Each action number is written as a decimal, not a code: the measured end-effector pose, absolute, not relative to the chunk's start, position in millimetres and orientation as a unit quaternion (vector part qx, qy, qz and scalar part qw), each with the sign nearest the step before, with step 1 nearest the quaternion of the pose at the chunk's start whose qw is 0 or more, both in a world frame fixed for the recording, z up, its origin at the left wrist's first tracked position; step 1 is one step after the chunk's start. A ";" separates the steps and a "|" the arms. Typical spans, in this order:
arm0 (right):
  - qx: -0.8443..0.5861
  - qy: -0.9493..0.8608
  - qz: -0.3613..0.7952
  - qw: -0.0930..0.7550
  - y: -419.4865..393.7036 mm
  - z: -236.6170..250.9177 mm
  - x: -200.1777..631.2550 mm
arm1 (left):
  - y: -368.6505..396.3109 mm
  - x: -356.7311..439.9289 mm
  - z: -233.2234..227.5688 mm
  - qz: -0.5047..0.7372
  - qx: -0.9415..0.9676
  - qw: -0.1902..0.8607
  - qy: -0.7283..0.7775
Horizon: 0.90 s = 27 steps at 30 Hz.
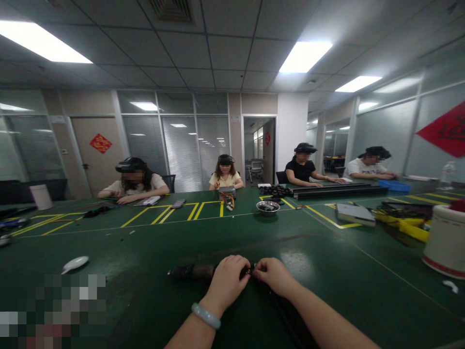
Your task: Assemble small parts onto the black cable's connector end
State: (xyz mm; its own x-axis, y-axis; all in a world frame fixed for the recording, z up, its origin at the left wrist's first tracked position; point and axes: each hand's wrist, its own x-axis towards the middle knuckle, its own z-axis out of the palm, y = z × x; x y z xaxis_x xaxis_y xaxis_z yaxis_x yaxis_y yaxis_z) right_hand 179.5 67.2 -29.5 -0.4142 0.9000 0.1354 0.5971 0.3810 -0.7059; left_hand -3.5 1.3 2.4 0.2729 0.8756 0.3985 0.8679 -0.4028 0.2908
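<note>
A dark cylindrical power tool [192, 272] lies on the green table, its narrow tip pointing left and its rear part hidden by my left hand. My left hand [229, 277], a pale bangle on its wrist, is closed over the rear end, thumb and fingers together. Just right of it, my right hand [271, 275] pinches at small dark parts [250, 269] between the two hands, too small to name. A black cable [278, 305] runs from under my right hand toward the front edge.
A white spoon [76, 263] lies to the left. Farther back are a metal bowl [268, 208], a grey flat box [355, 214] and a yellow tray [414, 230]. A white canister [445, 242] stands right. Several people work along the far side.
</note>
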 end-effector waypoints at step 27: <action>-0.468 -0.781 0.320 0.263 72.4 -36.9 180.6 | -2.6 -0.7 9.8 0.238 0.790 0.022 0.565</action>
State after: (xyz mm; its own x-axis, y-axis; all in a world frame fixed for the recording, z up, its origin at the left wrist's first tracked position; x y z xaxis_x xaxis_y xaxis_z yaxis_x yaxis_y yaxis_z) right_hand 180.6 72.4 -36.9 -0.4236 0.8990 0.1111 0.5618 0.3570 -0.7463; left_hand -0.7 -2.6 9.8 0.2483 0.9026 0.3517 0.8818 -0.3609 0.3037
